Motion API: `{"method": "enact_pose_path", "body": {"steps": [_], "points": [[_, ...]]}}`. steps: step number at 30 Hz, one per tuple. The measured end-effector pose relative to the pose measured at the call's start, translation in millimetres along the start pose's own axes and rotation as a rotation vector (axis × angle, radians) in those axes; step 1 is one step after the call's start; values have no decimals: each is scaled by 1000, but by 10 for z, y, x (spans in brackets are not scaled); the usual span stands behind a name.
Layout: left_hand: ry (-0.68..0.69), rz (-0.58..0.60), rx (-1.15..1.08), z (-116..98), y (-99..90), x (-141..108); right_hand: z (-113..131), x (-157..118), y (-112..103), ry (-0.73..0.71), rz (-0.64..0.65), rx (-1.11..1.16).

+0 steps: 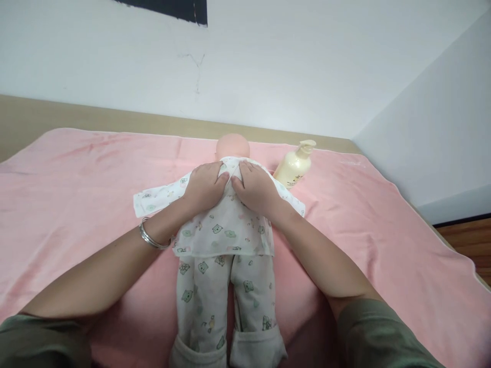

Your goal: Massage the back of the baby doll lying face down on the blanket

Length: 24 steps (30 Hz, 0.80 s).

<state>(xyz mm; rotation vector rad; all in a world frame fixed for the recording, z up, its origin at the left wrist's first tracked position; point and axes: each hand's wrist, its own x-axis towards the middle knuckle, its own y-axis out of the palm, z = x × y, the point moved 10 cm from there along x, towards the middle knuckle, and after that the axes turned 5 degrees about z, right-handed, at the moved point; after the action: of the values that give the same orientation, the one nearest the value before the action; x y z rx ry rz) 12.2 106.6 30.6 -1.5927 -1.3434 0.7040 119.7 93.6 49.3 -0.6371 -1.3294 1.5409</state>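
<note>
A baby doll (233, 146) lies stretched out on a pink blanket, its bald head toward the wall. It wears a white printed top (226, 232) and matching trousers (205, 301) with turned-up cuffs. My left hand (207, 186) rests flat on the left side of the doll's upper body, thumb pointing inward. On the opposite side, my right hand (256, 188) lies flat in the same way, the two thumbs close together near the middle. Both hands have their fingers spread over the cloth and grip nothing. The doll's face is not visible.
A cream pump bottle (293, 167) stands tilted-looking just right of the doll's shoulder. The pink blanket (95, 204) covers a table or bed, wrinkled in places. A white wall (268, 71) rises behind, with another wall at the right.
</note>
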Motion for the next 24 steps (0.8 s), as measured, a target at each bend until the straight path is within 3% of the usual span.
{"method": "enact_pose_path", "body": {"steps": [6, 9, 14, 17, 21, 24], "points": [[-1, 2, -28, 9, 8, -2, 22, -15, -42, 1, 65, 1], [4, 5, -53, 7, 11, -10, 136, -106, -192, -39, 85, 34], [3, -26, -90, 4, -14, -30, 313, -291, -536, -115, -156, 111], [2, -31, -90, 4, -13, -31, 261, -270, -341, -102, -180, 121], [-12, -37, -84, 22, -11, -31, 140, -173, 9, -48, -62, 127], [-7, -30, -93, 15, -4, -38, 152, -200, -102, -67, -110, 168]]}}
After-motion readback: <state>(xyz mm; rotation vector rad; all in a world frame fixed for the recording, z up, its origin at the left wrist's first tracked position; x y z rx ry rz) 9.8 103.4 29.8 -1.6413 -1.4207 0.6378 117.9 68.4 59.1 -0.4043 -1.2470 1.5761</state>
